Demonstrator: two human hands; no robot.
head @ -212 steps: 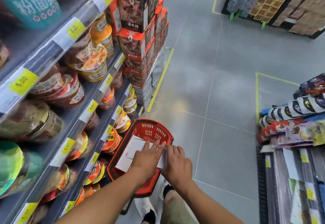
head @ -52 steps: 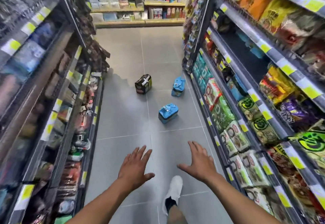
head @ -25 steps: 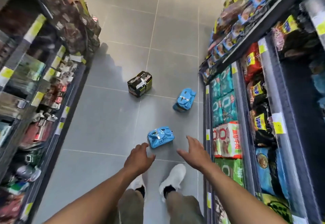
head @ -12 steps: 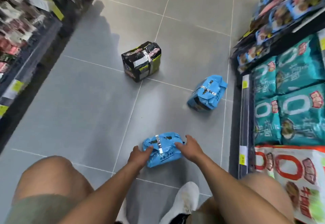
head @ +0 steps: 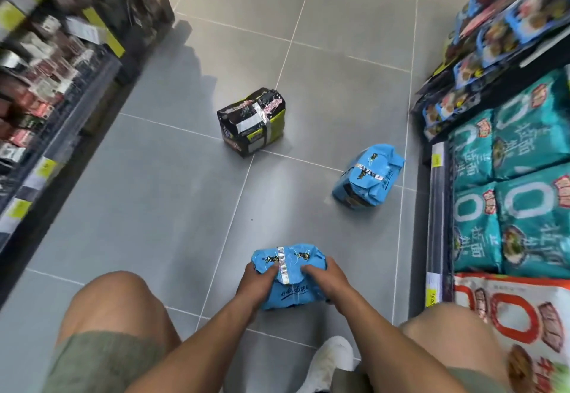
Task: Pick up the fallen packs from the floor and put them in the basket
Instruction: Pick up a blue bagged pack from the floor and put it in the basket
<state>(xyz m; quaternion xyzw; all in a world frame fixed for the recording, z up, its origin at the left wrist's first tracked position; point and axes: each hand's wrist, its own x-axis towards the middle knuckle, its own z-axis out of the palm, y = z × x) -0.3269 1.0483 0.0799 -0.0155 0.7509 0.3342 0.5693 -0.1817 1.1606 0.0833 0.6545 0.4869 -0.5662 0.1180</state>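
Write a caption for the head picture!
Left hand and right hand grip near blue pack; black pack, far blue pack lie beyond.

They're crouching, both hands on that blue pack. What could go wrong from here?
The left hand and right hand grip the near blue pack by its crinkly sides, so it might slip when lifted. The basket is out of view, so they must turn to find it. The far blue pack and black pack lie ahead, possible trip hazards.

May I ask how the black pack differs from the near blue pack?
The black pack is dark, the near blue pack bright blue. The black pack lies untouched; the left hand and right hand grip the near blue pack. Both carry a silver band.
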